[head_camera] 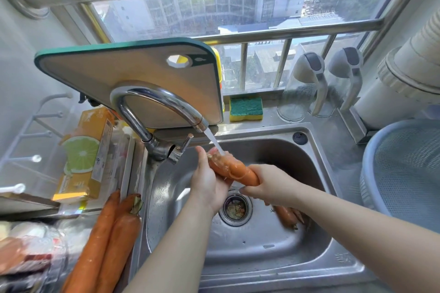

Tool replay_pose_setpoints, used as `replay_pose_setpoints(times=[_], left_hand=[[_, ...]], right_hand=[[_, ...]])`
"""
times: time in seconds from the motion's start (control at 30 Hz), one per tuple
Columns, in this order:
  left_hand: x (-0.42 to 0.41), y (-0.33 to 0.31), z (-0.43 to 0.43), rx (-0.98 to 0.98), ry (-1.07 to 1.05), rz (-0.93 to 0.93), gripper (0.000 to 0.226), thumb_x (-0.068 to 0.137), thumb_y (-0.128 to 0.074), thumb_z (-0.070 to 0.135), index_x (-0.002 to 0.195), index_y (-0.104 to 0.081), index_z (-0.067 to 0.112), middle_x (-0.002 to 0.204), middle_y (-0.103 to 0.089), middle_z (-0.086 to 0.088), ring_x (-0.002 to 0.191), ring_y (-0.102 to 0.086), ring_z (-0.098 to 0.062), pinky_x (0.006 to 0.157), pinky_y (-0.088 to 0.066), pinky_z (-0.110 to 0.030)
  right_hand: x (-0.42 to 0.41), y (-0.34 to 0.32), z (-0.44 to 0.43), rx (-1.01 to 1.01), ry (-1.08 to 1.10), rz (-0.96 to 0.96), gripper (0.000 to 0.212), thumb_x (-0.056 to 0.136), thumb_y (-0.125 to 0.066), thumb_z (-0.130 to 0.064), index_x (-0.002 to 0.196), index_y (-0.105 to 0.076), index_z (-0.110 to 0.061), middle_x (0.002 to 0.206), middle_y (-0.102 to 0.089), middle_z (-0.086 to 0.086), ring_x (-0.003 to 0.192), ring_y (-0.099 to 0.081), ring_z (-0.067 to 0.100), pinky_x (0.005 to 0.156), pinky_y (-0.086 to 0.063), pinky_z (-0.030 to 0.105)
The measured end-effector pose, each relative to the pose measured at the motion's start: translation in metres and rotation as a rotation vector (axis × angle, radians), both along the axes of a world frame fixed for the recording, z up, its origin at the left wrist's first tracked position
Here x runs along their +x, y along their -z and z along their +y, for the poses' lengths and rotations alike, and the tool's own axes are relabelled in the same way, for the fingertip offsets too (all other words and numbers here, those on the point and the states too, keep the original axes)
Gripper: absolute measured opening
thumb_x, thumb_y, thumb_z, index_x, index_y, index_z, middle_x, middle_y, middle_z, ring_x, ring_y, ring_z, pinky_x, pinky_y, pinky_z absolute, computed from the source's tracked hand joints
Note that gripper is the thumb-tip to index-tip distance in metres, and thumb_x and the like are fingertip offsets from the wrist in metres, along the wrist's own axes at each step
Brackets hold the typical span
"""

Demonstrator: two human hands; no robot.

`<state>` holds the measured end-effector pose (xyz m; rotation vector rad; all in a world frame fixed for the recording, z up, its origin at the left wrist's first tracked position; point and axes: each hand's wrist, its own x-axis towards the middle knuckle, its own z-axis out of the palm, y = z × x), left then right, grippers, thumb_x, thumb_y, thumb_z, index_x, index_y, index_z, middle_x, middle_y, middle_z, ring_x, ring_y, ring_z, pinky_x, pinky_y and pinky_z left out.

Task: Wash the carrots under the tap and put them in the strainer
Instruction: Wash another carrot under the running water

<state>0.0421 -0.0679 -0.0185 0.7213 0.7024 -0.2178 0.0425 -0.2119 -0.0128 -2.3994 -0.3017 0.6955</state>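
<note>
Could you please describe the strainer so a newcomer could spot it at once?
From the steel sink in the middle, look right along the counter. The strainer is the big round pale-blue bowl there. Unlike the two clear jugs behind it, it is low, wide and finely perforated.

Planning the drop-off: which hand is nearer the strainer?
Right. The right hand grips the carrot nearer the strainer; the left hand holds its other end, farther left, under the tap.
</note>
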Motion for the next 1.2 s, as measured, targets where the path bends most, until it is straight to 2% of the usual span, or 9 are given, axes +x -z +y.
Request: replay_pose_setpoints(times=[0.17, 0.33, 0.43, 0.57, 0.67, 0.73, 0.87, 1.0, 1.2], left_hand=[[-0.003, 0.001, 0.000, 0.035, -0.001, -0.037, 0.036, 0.100, -0.045, 0.019, 0.134, -0.041, 0.012, 0.103, -0.059, -0.011, 0.093, -0.059, -0.024, 0.077, -0.051, -0.042], [0.008, -0.005, 0.001, 0.097, -0.014, 0.090, 0.013, 0.092, -0.053, 0.011, 0.104, -0.055, 0.004, 0.085, -0.061, -0.012, 0.070, -0.063, -0.020, 0.061, -0.056, -0.033], [0.016, -0.005, 0.002, 0.114, -0.018, 0.176, 0.016, 0.092, -0.047, 0.010, 0.100, -0.059, 0.007, 0.079, -0.062, -0.011, 0.066, -0.063, -0.018, 0.054, -0.054, -0.028], [0.018, -0.005, 0.003, 0.071, -0.001, 0.161, 0.027, 0.094, -0.043, 0.008, 0.117, -0.059, 0.009, 0.081, -0.060, -0.008, 0.071, -0.060, -0.016, 0.063, -0.050, -0.032], [0.010, -0.004, 0.004, -0.001, 0.038, 0.092, 0.011, 0.095, -0.051, 0.012, 0.096, -0.061, 0.008, 0.079, -0.058, -0.004, 0.075, -0.059, -0.014, 0.067, -0.050, -0.035], [0.007, -0.005, 0.002, 0.021, 0.012, 0.046, 0.010, 0.096, -0.052, 0.011, 0.094, -0.062, 0.008, 0.079, -0.059, -0.007, 0.077, -0.059, -0.015, 0.068, -0.051, -0.037], [0.015, -0.005, 0.000, 0.283, -0.086, 0.020, 0.029, 0.099, -0.048, 0.009, 0.127, -0.054, 0.009, 0.094, -0.065, -0.013, 0.078, -0.065, -0.018, 0.072, -0.055, -0.035], [0.023, -0.005, -0.004, 0.390, -0.102, 0.050, 0.034, 0.101, -0.045, 0.019, 0.134, -0.050, 0.013, 0.123, -0.062, -0.016, 0.107, -0.063, -0.027, 0.098, -0.048, -0.042], [0.032, -0.001, -0.001, 0.191, -0.050, 0.290, 0.031, 0.092, -0.057, 0.005, 0.122, -0.062, 0.004, 0.107, -0.066, -0.018, 0.071, -0.061, -0.028, 0.081, -0.053, -0.046]], right_hand=[[-0.008, 0.000, 0.000, -0.257, -0.055, -0.432, 0.025, 0.087, -0.057, -0.041, 0.101, -0.047, -0.023, 0.095, -0.064, -0.002, 0.090, -0.061, 0.025, 0.063, -0.038, 0.033], [-0.009, 0.012, -0.001, -0.426, -0.205, -0.774, 0.037, 0.057, -0.084, -0.021, 0.076, -0.052, -0.022, 0.059, -0.056, -0.004, 0.044, -0.054, 0.019, 0.047, -0.024, 0.026], [-0.011, 0.017, -0.001, -0.378, -0.213, -0.849, 0.032, 0.060, -0.081, -0.018, 0.077, -0.055, -0.020, 0.059, -0.056, -0.004, 0.044, -0.055, 0.020, 0.048, -0.026, 0.026], [-0.010, 0.000, 0.003, -0.261, -0.113, -0.412, 0.014, 0.083, -0.061, -0.025, 0.093, -0.051, -0.021, 0.088, -0.065, 0.000, 0.080, -0.064, 0.024, 0.059, -0.041, 0.031], [0.007, -0.012, -0.005, 0.057, -0.051, 0.227, 0.015, 0.077, -0.072, -0.023, 0.078, -0.058, -0.018, 0.077, -0.070, 0.008, 0.061, -0.065, 0.017, 0.055, -0.049, 0.024], [0.012, -0.014, -0.007, 0.076, -0.067, 0.319, 0.018, 0.076, -0.074, -0.024, 0.072, -0.058, -0.016, 0.067, -0.065, 0.007, 0.055, -0.059, 0.017, 0.053, -0.046, 0.022], [0.002, -0.006, 0.004, -0.140, -0.030, -0.090, 0.012, 0.077, -0.067, -0.029, 0.078, -0.057, -0.022, 0.079, -0.066, -0.001, 0.076, -0.063, 0.021, 0.063, -0.048, 0.028], [-0.006, 0.000, 0.008, -0.275, -0.006, -0.409, 0.010, 0.084, -0.054, -0.025, 0.085, -0.045, -0.021, 0.087, -0.064, 0.001, 0.082, -0.062, 0.029, 0.059, -0.040, 0.032], [-0.005, 0.005, -0.007, -0.503, -0.080, -0.749, 0.047, 0.037, -0.081, -0.007, 0.063, -0.044, -0.022, 0.046, -0.049, -0.003, 0.035, -0.046, 0.019, 0.046, -0.014, 0.023]])
